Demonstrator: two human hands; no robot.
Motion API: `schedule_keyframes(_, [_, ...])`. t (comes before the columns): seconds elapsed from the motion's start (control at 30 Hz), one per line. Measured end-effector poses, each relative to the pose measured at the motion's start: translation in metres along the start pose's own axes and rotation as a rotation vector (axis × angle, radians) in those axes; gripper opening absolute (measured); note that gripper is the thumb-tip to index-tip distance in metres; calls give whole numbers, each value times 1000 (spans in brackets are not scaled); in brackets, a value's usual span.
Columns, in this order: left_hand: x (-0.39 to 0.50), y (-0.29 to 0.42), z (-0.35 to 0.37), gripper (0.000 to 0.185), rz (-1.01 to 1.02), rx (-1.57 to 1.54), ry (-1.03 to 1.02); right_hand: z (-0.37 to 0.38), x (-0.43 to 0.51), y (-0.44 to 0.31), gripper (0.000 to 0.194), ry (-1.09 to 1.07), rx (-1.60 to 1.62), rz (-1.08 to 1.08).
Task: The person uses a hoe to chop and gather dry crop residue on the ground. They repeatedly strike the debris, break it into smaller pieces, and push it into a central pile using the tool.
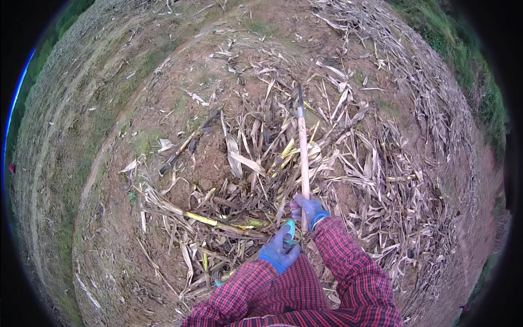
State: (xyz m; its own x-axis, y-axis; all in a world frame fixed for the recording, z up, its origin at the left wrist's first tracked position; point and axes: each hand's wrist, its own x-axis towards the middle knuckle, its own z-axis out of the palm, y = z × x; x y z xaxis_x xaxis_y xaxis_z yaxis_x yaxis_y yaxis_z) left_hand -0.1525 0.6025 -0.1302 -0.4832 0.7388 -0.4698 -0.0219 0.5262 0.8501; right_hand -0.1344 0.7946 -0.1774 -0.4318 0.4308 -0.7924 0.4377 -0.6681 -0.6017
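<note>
My right hand (pixel 307 209), in a blue-grey work glove, is closed around the lower part of a pale wooden tool handle (pixel 303 159). The tool points away from me over the stalks and ends in a narrow dark metal head (pixel 300 98); its exact shape is hard to make out. Lower and to the left, my gloved left hand (pixel 279 250) has thumb and fingers apart, with nothing visible between them. Just behind its fingers shows a teal shoe (pixel 290 229). A yellow-green cut corn stalk (pixel 200 218) lies to the left of both hands.
Dry corn leaves and stalks (pixel 367 175) are strewn thickly to the right. A dark-ended stalk (pixel 190 141) lies on bare brown soil (pixel 208 163) at the left. Another teal shoe tip (pixel 218 282) pokes out beside my left sleeve. Green plants (pixel 470 61) border the field's far right.
</note>
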Motion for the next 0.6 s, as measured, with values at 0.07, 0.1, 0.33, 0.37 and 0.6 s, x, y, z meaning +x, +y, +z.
schedule_keyframes(0.07, [22,-15,11,54,93,-89,155,-14,88,-61,16,129,-44,-127])
schedule_keyframes(0.1, [26,-23,20,49,46,-177,174,-17,131,-85,17,156,-86,-110])
schedule_keyframes(0.33, [54,-29,100,28,329,-333,200,-39,328,-173,19,178,-152,-155])
schedule_keyframes(0.37, [63,-24,105,27,385,-313,119,-39,345,-181,18,163,-140,-157])
schedule_keyframes(0.6, [127,-3,133,30,486,-165,245,-33,453,-202,17,35,-40,-176])
